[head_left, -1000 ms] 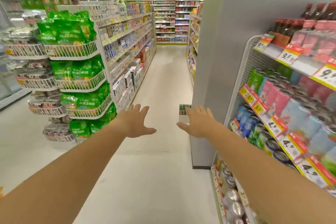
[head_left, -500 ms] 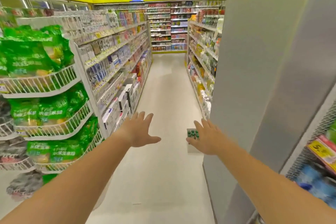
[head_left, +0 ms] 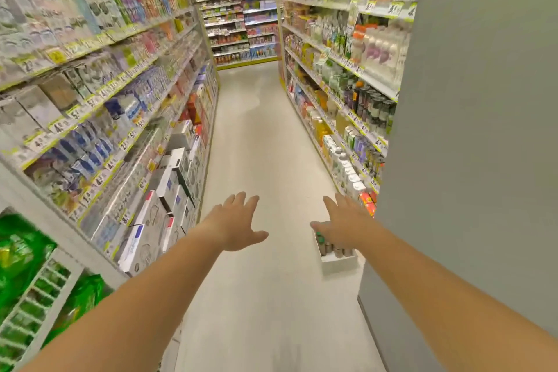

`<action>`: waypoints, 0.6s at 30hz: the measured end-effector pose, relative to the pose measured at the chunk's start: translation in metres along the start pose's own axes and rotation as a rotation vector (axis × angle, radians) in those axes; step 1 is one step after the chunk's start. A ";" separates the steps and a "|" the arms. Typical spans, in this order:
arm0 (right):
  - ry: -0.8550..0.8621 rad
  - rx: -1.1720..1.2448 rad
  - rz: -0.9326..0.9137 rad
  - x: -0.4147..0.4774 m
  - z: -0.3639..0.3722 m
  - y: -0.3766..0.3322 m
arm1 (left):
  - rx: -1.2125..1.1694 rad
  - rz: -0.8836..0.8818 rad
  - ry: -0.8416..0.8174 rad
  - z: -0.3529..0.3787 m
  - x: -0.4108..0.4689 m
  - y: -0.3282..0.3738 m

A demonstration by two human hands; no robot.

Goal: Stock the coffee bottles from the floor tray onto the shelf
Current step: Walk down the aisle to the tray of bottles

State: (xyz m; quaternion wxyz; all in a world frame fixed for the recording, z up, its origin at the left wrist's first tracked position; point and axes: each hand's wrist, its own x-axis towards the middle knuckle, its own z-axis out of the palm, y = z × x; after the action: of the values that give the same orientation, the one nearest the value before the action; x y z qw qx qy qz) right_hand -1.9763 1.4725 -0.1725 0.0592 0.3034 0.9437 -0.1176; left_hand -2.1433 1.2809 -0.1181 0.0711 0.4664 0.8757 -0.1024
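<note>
left arm (head_left: 136, 296): bare, is stretching forward, elbow nearly straight.
left hand (head_left: 234, 222): is hovering palm down, fingers spreading straight, thumb pointing toward the right hand, holding nothing.
right arm (head_left: 437, 281): bare, is stretching forward alongside the left arm.
right hand (head_left: 344, 222): is hovering palm down, fingers splaying, thumb pointing toward the left hand, holding nothing.

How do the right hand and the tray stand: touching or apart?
Cannot tell. In the head view the right hand overlaps the tray and its bottles, so neither gap nor contact shows.
</note>
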 end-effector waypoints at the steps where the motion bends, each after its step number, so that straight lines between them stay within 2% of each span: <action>1: 0.013 0.003 0.008 0.024 -0.003 0.001 | -0.002 0.013 -0.003 -0.003 0.027 -0.007; 9: -0.004 -0.013 0.144 0.187 -0.029 0.020 | 0.056 0.191 -0.027 -0.028 0.235 -0.053; 18: 0.013 0.194 0.554 0.319 0.015 0.039 | 0.230 0.602 -0.046 -0.017 0.466 -0.072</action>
State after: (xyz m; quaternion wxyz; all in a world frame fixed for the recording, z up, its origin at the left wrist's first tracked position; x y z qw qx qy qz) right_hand -2.2112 1.6775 -0.2530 0.0539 0.5545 0.8096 -0.1846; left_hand -2.4620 1.6198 -0.1959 0.0649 0.7071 0.6792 -0.1858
